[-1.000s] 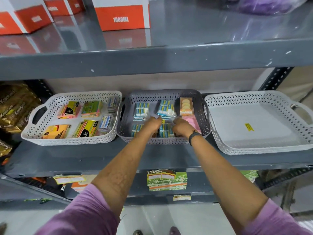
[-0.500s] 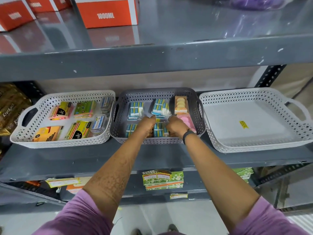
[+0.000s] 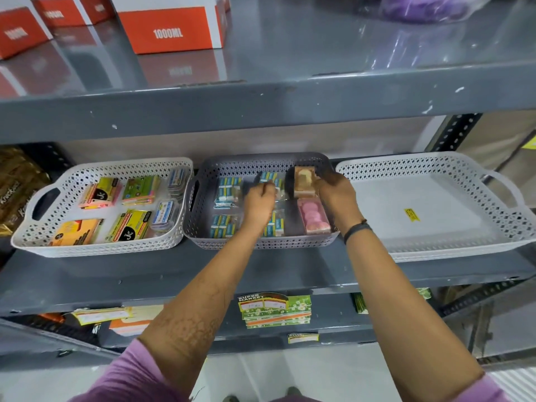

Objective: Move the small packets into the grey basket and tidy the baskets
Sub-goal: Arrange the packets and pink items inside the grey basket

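The grey basket (image 3: 261,162) stands in the middle of the shelf between two white ones. It holds several small blue-and-white packets (image 3: 227,190) in clear wrap, an orange round-sweets pack (image 3: 304,181) at the back right and a pink one (image 3: 314,214) in front of it. My left hand (image 3: 259,200) reaches into the basket's middle, fingers pinched on a clear-wrapped blue packet (image 3: 268,177). My right hand (image 3: 336,188) grips the right side of the orange pack. The packets under my left hand are hidden.
The left white basket (image 3: 37,242) holds sticky-note pads and small tins. The right white basket (image 3: 435,248) holds only a yellow sticker (image 3: 412,213). Red-and-white 1000ML boxes (image 3: 168,27) stand on the shelf above. Brown snack bags (image 3: 14,192) sit at far left.
Both hands have moved from the front middle of the grey basket toward its back. The right hand has shifted right and taken hold of the orange pack.
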`<state>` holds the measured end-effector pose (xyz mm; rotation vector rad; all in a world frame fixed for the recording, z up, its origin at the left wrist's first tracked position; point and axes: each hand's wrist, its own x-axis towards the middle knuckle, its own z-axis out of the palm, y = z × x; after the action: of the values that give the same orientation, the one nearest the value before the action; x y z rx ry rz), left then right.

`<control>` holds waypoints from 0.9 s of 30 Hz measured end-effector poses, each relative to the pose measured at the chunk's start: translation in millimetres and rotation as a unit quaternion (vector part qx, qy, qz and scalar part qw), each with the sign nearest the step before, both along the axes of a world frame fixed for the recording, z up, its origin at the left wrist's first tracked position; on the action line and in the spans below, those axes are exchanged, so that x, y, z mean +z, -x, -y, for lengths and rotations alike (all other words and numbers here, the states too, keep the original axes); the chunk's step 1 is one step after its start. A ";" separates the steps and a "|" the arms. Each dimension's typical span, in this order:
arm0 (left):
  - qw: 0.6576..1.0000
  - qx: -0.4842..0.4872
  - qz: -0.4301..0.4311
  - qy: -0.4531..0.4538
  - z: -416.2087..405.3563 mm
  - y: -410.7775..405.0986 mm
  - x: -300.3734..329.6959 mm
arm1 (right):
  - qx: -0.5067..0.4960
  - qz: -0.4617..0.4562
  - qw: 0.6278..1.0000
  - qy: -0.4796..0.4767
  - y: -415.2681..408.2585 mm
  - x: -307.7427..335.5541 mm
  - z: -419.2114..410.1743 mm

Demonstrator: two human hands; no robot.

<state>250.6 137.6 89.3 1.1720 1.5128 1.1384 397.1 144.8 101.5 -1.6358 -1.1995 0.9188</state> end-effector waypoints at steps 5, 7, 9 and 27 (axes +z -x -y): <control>0.953 -0.127 0.123 0.244 -1.1 -33.3 -2.0 | 0.068 -0.267 0.953 0.126 -3.3 -5.4 3.1; 0.950 -0.123 0.127 0.257 -1.5 -38.9 -3.9 | 0.069 -0.311 0.935 0.157 -5.8 -6.6 4.2; 0.947 -0.119 0.137 0.264 -3.0 -41.1 -6.1 | 0.075 -0.338 0.920 0.183 -8.2 -6.8 4.7; 0.955 -0.046 0.063 0.285 -22.0 -58.9 -14.6 | 0.008 -0.335 0.913 0.230 -9.1 -0.7 0.7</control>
<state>309.6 159.5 74.8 0.7478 1.5275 0.6317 406.2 144.2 100.8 -1.4486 -0.5380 1.6970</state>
